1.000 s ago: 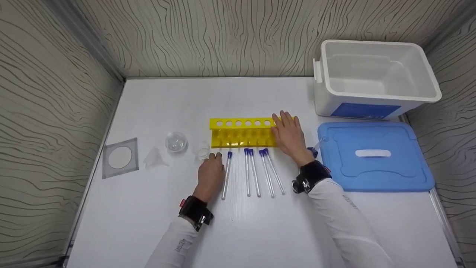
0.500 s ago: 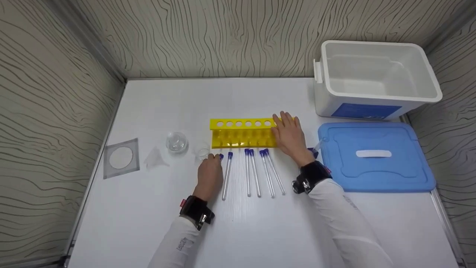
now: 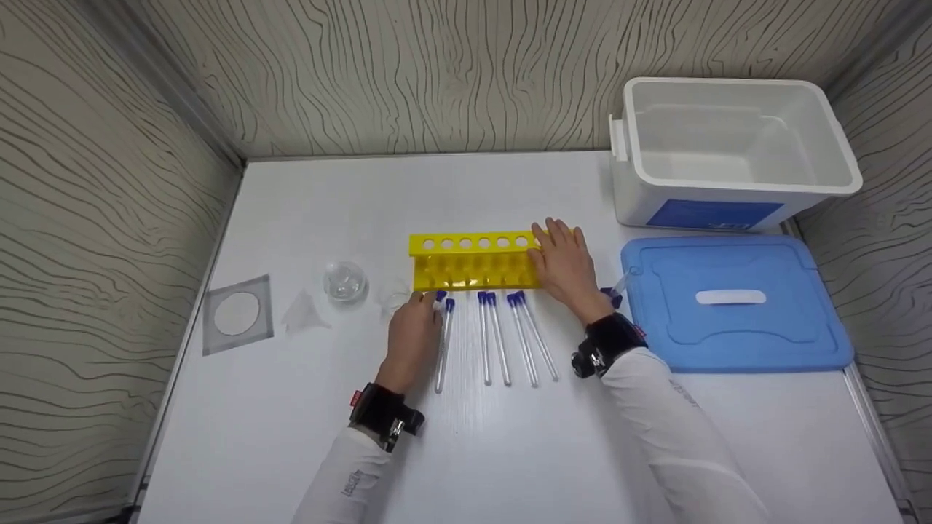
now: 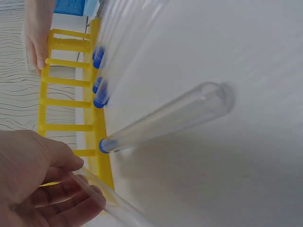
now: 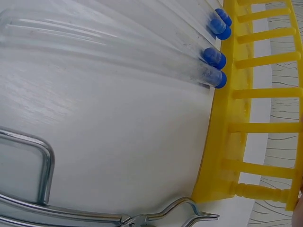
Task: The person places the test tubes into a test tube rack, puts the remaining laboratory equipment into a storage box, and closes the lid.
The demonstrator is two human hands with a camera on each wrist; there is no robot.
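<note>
Your white worktop (image 3: pixel 510 451) carries, at its far right corner, an open white cooler box (image 3: pixel 732 153), with its blue lid (image 3: pixel 735 306) lying flat just in front of it. At centre stands the yellow test-tube rack (image 3: pixel 473 262), its row of round holes facing up and none of them filled. Your right hand (image 3: pixel 566 266) lies flat over the rack's right end, fingers straight and pressing rather than curled round it. Your left hand (image 3: pixel 411 338) pinches the test tube (image 4: pixel 106 196) nearest the rack's left end, fingertips closed round the glass near its blue cap (image 3: pixel 440 295), that end seemingly raised off the worktop; the wrist view shows the clear tube running out from between thumb and fingers. Five more capped tubes (image 3: pixel 502 338) lie side by side on the worktop just in front of the rack, blue caps toward it, and another blue cap (image 3: pixel 614 295) shows just right of your right wrist. To the left sit a small glass flask (image 3: pixel 344 280), a little clear beaker (image 3: pixel 397 297), a clear funnel (image 3: pixel 302 309) and a grey square with a white disc (image 3: pixel 237 314). The tube looks light, stiff, smooth and breakable: judged from here, the surest hold is a gentle pinch on the upper glass just under the cap, not on the slick rounded bottom.
</note>
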